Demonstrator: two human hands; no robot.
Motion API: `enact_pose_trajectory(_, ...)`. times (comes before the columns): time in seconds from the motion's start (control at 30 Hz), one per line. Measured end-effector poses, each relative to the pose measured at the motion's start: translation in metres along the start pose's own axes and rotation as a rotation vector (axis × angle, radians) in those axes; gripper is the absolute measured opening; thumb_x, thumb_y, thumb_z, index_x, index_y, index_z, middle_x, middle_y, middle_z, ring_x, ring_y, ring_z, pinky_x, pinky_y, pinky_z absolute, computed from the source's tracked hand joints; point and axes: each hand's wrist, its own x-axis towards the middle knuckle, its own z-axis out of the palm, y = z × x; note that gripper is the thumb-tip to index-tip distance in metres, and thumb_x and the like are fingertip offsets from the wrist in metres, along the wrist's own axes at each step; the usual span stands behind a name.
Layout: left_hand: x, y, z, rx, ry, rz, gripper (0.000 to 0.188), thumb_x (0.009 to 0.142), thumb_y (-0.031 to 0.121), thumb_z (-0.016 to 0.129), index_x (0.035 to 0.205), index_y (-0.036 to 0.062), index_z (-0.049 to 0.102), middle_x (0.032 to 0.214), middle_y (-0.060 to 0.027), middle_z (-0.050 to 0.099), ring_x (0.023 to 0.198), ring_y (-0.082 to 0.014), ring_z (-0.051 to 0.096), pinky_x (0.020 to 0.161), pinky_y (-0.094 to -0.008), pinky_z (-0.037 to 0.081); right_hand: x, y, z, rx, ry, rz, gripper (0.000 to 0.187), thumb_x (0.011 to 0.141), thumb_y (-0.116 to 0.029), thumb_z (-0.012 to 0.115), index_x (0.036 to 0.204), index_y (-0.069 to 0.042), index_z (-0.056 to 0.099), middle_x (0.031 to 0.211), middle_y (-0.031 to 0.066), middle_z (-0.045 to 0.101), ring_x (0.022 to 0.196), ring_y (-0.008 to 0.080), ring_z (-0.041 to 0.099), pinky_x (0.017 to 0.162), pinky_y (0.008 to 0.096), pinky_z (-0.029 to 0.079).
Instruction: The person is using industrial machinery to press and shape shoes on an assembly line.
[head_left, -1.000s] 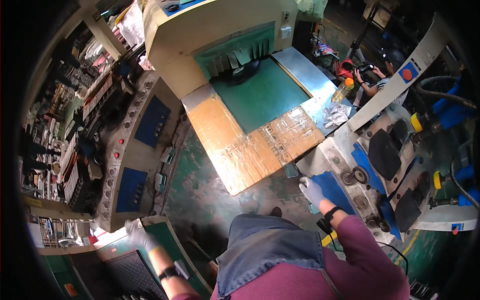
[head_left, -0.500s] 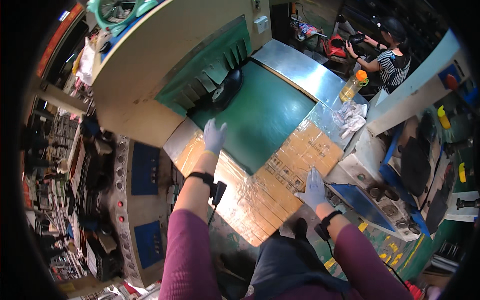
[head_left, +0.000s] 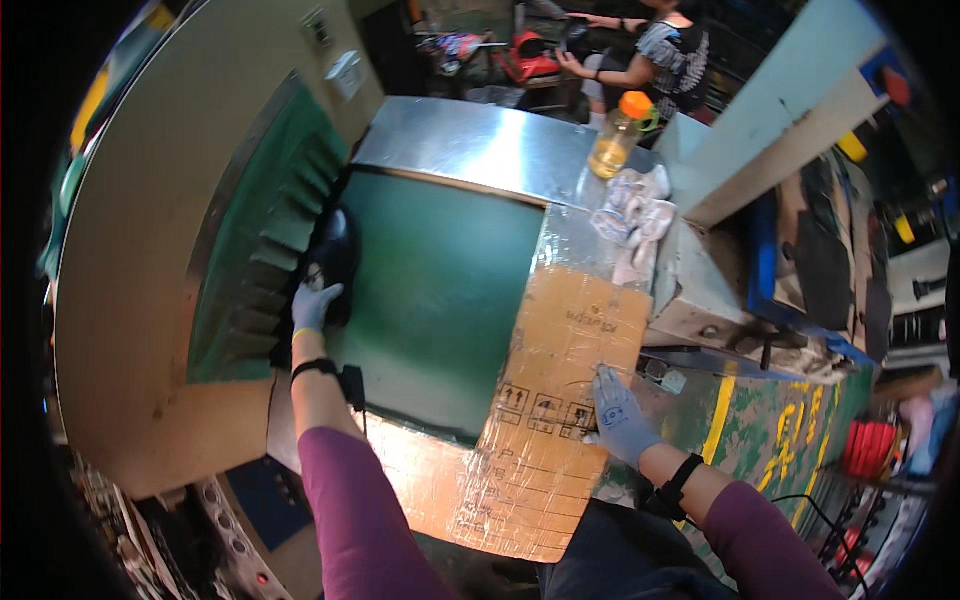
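A black shoe (head_left: 343, 245) lies on the green belt surface (head_left: 440, 290), against the slit green curtain (head_left: 262, 235) at the left. My left hand (head_left: 314, 305), in a pale glove, has its fingers closed on the near part of this shoe; the fingertips are partly hidden in it. My right hand (head_left: 620, 420), also gloved, rests flat with fingers stretched on the tape-covered cardboard (head_left: 545, 470) at the table's right edge. Nothing is held in it.
A bare metal plate (head_left: 450, 140) borders the belt's far side. On the right corner stand a bottle with an orange cap (head_left: 618, 135) and a crumpled white cloth (head_left: 635, 215). A machine with a pale post (head_left: 775, 110) rises at the right. Beyond, a person (head_left: 660, 60) handles a dark item.
My left hand has reached forward from above the cardboard to the shoe and taken hold of it. The view has swung rightward and closer; my right hand still lies on the cardboard.
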Motion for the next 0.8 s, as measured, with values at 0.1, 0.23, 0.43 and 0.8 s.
enact_pose_trajectory(0.1,-0.027,0.025,-0.002,-0.176,-0.060,0.026,0.081,0.065,0.030,0.086,0.125,-0.0125,0.053,0.125,-0.0210,0.061,0.115,-0.0286,0.058,0.099,-0.0335,0.043,0.003,0.001,0.006,0.001,0.103,-0.034,0.108,0.070,-0.049,0.077,0.141,0.015,0.028,0.152,0.0305,0.022,0.144,0.0399,0.021,0.116,0.0427,0.024)
enact_pose_trajectory(0.23,-0.144,0.106,0.065,-0.860,-0.560,-0.033,0.046,0.090,0.022,0.063,0.125,-0.0067,0.057,0.118,-0.0134,0.063,0.107,-0.0214,0.061,0.097,-0.0348,0.047,0.016,0.037,-0.006,-0.052,-0.346,0.079,0.083,0.083,-0.040,0.066,0.141,0.011,0.034,0.148,0.0276,0.034,0.138,0.0355,0.036,0.112,0.0426,0.031)
enact_pose_trajectory(0.43,-0.352,0.165,0.089,-1.191,-0.713,-0.068,0.081,0.081,0.022,0.069,0.147,0.0016,0.029,0.141,-0.0163,0.045,0.124,-0.0302,0.051,0.109,-0.0421,0.040,-0.094,0.094,0.025,0.238,0.243,-0.295,0.059,0.092,-0.029,0.052,0.143,-0.004,0.038,0.141,0.0179,0.047,0.121,0.0309,0.053,0.102,0.0421,0.041)
enact_pose_trajectory(0.8,-0.635,0.601,0.269,-0.984,-1.348,0.199,0.059,0.082,0.005,0.065,0.137,-0.0046,0.045,0.134,-0.0097,0.053,0.125,-0.0189,0.049,0.107,-0.0312,0.035,-0.451,0.286,-0.014,0.611,0.518,0.070,0.037,0.089,-0.018,0.060,0.125,-0.008,0.060,0.107,0.0161,0.066,0.093,0.0340,0.065,0.085,0.0421,0.051)
